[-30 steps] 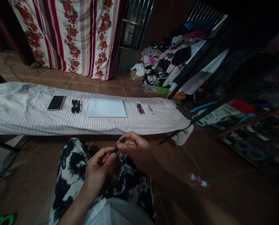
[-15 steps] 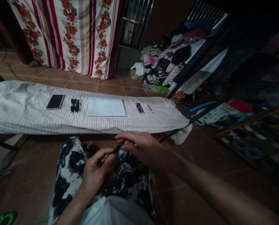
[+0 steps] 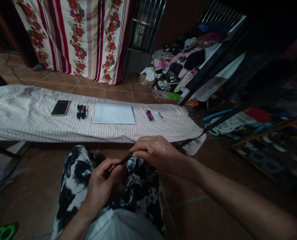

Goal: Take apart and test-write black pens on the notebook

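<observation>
A thin black pen (image 3: 122,161) is held over my lap between both hands. My left hand (image 3: 102,181) is closed round its lower end, and my right hand (image 3: 155,155) is closed over its upper end, fingers curled downward. Beyond my knees lies a striped cloth-covered board (image 3: 26,118) with a spiral notepad (image 3: 114,114), a dark phone (image 3: 60,107), a bunch of black pens (image 3: 81,111) and a few coloured pens (image 3: 152,115).
A floral striped curtain (image 3: 88,36) hangs behind the board. A heap of clothes (image 3: 178,66) lies at the back right beside a dark metal frame (image 3: 213,63). Cluttered shelves (image 3: 263,133) stand on the right. The floor is brown tile (image 3: 33,186).
My right hand has turned palm down and closed over the pen's upper end. The view has shifted slightly; the small red and white object on the floor at right is gone from view.
</observation>
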The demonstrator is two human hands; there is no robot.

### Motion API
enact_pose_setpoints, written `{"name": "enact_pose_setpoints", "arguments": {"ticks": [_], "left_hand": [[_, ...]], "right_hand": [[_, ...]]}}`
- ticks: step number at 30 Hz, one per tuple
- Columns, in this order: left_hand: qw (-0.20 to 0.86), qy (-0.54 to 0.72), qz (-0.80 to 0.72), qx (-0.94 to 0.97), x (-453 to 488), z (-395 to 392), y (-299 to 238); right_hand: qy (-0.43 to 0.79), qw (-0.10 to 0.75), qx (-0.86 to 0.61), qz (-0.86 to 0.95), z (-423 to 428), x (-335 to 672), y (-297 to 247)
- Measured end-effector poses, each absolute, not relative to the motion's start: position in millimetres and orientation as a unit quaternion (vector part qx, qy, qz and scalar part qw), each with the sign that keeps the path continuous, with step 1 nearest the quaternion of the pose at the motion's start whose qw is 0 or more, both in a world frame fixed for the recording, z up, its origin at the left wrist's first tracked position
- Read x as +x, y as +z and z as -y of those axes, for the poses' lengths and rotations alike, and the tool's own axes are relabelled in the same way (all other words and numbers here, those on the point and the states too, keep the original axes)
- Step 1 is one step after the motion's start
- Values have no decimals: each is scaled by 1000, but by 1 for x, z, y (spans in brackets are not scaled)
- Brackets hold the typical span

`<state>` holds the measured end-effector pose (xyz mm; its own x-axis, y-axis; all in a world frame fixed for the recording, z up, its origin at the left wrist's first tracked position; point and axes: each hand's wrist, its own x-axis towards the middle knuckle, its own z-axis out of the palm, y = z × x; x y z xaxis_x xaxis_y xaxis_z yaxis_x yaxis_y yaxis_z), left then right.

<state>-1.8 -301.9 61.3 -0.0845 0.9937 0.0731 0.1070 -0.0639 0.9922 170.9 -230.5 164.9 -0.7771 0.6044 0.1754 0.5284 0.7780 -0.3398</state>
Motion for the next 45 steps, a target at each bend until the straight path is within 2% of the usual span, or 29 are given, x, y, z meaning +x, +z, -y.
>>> {"name": "enact_pose_setpoints", "arguments": {"ticks": [5, 9, 14, 19, 28, 36, 45], "left_hand": [[385, 512, -540, 546, 0, 307, 60], [379, 515, -542, 545, 1, 306, 61], [386, 529, -538, 531, 2, 302, 63], [351, 534, -546, 541, 5, 303, 63], [294, 529, -551, 574, 5, 304, 60], [309, 511, -543, 590, 5, 304, 61], [293, 524, -549, 582, 6, 303, 60]], "right_hand": [[138, 101, -316, 933, 234, 171, 167], [154, 103, -326, 927, 236, 170, 167], [267, 148, -388, 869, 238, 168, 167], [399, 201, -457, 770, 239, 168, 154], [349, 183, -489, 778, 240, 168, 150], [346, 208, -484, 776, 241, 169, 145], [305, 198, -495, 789, 246, 166, 157]]}}
